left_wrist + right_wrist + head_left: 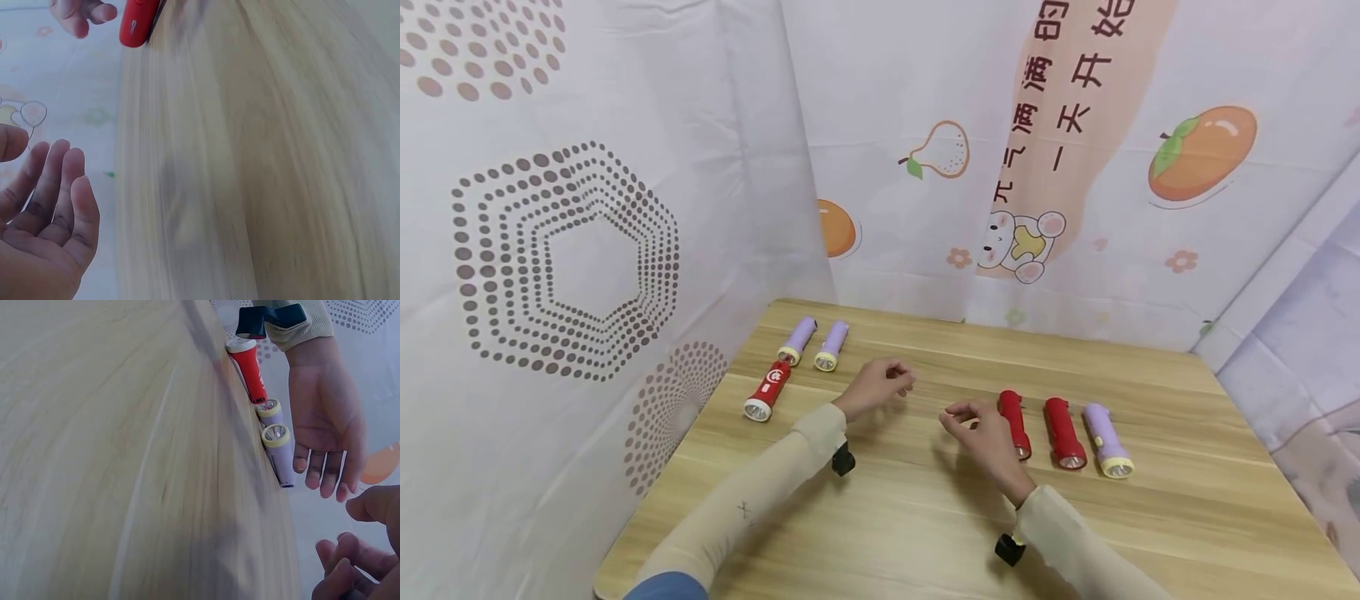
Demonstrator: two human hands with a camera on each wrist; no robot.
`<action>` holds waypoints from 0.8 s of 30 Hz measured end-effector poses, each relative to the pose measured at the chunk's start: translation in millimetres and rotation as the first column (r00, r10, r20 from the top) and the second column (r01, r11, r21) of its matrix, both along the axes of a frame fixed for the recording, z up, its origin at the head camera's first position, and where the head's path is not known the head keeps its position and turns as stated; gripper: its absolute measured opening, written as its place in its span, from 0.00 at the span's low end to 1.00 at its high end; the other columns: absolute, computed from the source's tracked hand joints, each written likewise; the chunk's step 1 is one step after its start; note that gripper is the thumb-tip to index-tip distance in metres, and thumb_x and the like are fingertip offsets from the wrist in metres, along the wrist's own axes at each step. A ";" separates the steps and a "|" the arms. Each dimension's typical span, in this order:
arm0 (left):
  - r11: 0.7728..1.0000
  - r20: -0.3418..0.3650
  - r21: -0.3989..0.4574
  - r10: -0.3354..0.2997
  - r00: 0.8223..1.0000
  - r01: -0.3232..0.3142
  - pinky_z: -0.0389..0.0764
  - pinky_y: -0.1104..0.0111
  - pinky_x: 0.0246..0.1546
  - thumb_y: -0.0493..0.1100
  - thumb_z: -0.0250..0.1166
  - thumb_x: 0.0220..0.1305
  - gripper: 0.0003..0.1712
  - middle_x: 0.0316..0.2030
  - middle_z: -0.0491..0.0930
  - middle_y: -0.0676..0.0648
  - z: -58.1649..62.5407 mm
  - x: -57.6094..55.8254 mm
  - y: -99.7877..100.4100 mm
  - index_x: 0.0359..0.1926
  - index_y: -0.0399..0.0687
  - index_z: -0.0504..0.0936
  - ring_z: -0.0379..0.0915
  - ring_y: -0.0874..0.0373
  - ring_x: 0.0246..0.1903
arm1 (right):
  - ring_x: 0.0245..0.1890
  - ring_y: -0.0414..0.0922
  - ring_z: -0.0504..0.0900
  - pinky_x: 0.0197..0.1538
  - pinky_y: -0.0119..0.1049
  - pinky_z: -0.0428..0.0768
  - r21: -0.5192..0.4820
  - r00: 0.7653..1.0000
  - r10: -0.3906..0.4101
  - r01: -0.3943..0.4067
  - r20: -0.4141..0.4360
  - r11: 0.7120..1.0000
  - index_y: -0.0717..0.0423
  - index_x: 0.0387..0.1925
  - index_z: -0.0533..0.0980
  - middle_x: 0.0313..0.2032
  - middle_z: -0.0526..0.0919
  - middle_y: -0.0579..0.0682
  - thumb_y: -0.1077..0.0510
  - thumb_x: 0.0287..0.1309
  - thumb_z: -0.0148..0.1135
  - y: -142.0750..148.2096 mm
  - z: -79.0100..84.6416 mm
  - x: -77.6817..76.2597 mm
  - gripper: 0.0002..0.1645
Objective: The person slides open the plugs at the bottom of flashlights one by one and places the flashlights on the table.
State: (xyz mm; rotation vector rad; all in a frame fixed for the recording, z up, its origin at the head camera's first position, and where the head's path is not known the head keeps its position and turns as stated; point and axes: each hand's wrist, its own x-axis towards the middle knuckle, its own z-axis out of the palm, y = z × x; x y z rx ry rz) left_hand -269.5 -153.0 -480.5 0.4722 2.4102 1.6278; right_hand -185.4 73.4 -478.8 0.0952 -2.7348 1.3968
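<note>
My left hand (874, 388) hovers over the middle of the table with loosely bent fingers and nothing in them. Nearest to it are two purple flashlights, one (832, 347) closer and one (798, 342) behind it to the left, with a red flashlight (767, 392) in front of that pair. The right hand (988, 438), likewise holding nothing, has its fingers relaxed just left of a red flashlight (1013, 423), partly covering it. A second red flashlight (1064, 433) and a purple flashlight (1108, 442) lie further right. In the right wrist view the left palm (325, 412) faces the camera.
The wood-grain table (880, 533) carries all the flashlights. Printed white curtains hang at the left (595, 417) and along the back (910, 250). Each wrist wears a small black camera, one (843, 459) at the left and one (1010, 550) at the right.
</note>
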 end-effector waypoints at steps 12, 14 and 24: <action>0.997 -0.033 0.004 0.083 0.996 -0.082 0.85 0.63 0.41 0.49 0.62 0.76 0.13 0.39 0.85 0.48 -0.2 -14.2 -33.8 0.47 0.44 0.83 0.83 0.56 0.38 | 0.38 0.43 0.81 0.41 0.39 0.80 -0.029 0.996 0.074 -0.073 0.054 0.997 0.54 0.42 0.85 0.35 0.86 0.46 0.47 0.63 0.72 -21.7 -12.3 -8.1 0.15; 0.995 -0.032 0.017 0.102 0.994 -0.101 0.85 0.60 0.42 0.47 0.62 0.76 0.14 0.39 0.85 0.46 2.1 -16.6 -39.7 0.48 0.41 0.83 0.82 0.56 0.37 | 0.38 0.43 0.81 0.39 0.38 0.80 -0.042 0.994 0.084 -0.081 0.068 0.996 0.54 0.42 0.85 0.36 0.85 0.46 0.46 0.63 0.72 -26.0 -12.9 -9.3 0.15; 0.981 -0.054 0.003 0.193 0.980 -0.193 0.83 0.58 0.44 0.46 0.60 0.77 0.17 0.42 0.84 0.43 15.9 -27.2 -70.0 0.52 0.37 0.83 0.81 0.49 0.42 | 0.28 0.44 0.80 0.28 0.36 0.79 -0.115 0.984 0.137 -0.124 0.112 0.986 0.55 0.43 0.84 0.35 0.84 0.49 0.48 0.66 0.69 -49.2 -14.1 -18.7 0.14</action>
